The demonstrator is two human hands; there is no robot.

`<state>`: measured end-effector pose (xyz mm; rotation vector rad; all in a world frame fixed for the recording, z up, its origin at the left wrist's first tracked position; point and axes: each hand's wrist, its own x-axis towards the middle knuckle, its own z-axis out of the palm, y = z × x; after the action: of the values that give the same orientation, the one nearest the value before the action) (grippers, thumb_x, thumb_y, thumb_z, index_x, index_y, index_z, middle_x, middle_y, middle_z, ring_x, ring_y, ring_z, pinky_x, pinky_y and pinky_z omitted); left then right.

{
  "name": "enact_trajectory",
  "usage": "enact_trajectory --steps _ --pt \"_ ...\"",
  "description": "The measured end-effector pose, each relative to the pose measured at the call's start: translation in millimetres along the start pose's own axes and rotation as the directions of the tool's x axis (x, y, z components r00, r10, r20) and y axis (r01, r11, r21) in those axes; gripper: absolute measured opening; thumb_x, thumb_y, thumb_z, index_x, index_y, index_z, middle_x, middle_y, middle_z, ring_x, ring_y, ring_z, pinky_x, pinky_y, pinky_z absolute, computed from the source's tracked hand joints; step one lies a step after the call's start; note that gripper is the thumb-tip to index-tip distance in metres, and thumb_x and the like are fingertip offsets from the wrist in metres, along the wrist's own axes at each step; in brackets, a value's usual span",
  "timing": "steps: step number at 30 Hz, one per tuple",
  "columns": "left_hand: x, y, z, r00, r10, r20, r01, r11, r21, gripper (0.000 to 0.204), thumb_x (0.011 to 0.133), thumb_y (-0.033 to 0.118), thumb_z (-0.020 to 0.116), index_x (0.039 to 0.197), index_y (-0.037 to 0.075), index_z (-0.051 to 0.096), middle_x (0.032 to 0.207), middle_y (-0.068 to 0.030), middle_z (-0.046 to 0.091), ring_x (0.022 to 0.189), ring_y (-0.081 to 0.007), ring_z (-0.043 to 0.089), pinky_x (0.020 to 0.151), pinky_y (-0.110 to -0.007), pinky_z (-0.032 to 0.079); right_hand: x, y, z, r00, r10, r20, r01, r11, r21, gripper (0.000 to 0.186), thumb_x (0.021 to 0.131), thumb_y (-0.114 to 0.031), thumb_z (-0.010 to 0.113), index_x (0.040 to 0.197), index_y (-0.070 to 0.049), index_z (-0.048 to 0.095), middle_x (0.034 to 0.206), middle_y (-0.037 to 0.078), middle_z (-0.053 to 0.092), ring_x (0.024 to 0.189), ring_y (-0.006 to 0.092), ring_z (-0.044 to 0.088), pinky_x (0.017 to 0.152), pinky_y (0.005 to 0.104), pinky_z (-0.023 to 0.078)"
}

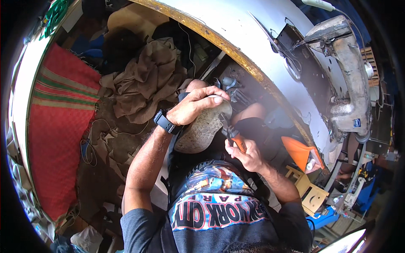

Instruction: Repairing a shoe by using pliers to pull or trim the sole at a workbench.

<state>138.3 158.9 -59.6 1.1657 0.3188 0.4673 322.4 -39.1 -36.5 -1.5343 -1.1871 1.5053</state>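
Observation:
My left hand (192,107), with a black watch on the wrist, has its fingers closed over the upper end of a shoe sole (196,134). The sole is beige-grey, with a pattern of small rings, and lies tilted above my lap. In my right hand (249,157) is a pair of pliers (238,141) with orange and dark handles. Its metal jaws point up toward the sole's right edge, near my left thumb. Whether the jaws bite on anything I cannot make out. Part of the sole's top end is hidden under my left fingers.
A white table (236,21) with a worn wooden edge curves along the far right, bearing scissors (290,63) and an old sewing machine (348,80). An orange pouch (297,152) hangs at its edge. Brown cloth (143,80) is heaped at left, beside red striped fabric (59,139).

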Motion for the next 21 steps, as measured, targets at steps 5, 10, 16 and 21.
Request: enact_trajectory --steps 5,10,16,21 --pt "0.1 1.3 0.0 0.999 0.004 -0.042 -0.002 0.999 0.036 0.030 0.101 0.027 0.055 0.117 0.003 0.065 0.110 -0.0029 0.061 0.108 -0.0117 0.053 0.096 -0.027 0.041 10.4 16.3 5.1 0.955 -0.284 -0.090 0.235 0.904 -0.357 0.014 0.093 -0.014 0.064 0.095 0.000 0.061 0.085 0.009 0.059 0.075 0.0206 0.059 0.068 0.0340 0.048" --pt "2.4 -10.2 -2.4 0.998 0.013 -0.063 -0.013 1.000 -0.012 0.033 0.103 0.030 0.050 0.115 0.002 0.065 0.110 -0.0039 0.062 0.108 -0.0122 0.054 0.098 -0.028 0.041 20.7 22.5 4.5 0.862 -0.488 -0.139 0.285 0.692 -0.663 0.019 0.083 -0.013 0.070 0.080 0.001 0.058 0.085 0.017 0.057 0.076 0.0367 0.058 0.069 0.0435 0.049" --pt "1.5 -7.6 -9.3 0.997 -0.007 -0.073 -0.006 0.985 -0.173 0.041 0.100 0.037 0.051 0.115 0.001 0.064 0.112 -0.0076 0.066 0.104 -0.0160 0.060 0.095 -0.032 0.046 29.1 11.6 -2.6 0.800 -0.600 -0.007 0.374 0.508 -0.776 0.018 0.079 -0.012 0.070 0.078 0.001 0.058 0.097 0.018 0.057 0.085 0.0361 0.060 0.072 0.0443 0.050" --pt "1.4 -0.3 -16.0 0.979 -0.077 -0.186 0.021 0.958 -0.285 0.044 0.099 0.042 0.051 0.120 0.005 0.061 0.102 -0.0078 0.069 0.089 -0.0155 0.066 0.082 -0.031 0.053 12.3 21.0 -3.9 0.839 -0.488 -0.242 0.297 0.781 -0.549 0.019 0.085 -0.013 0.069 0.085 0.005 0.061 0.107 0.019 0.061 0.091 0.0356 0.061 0.081 0.0413 0.049"
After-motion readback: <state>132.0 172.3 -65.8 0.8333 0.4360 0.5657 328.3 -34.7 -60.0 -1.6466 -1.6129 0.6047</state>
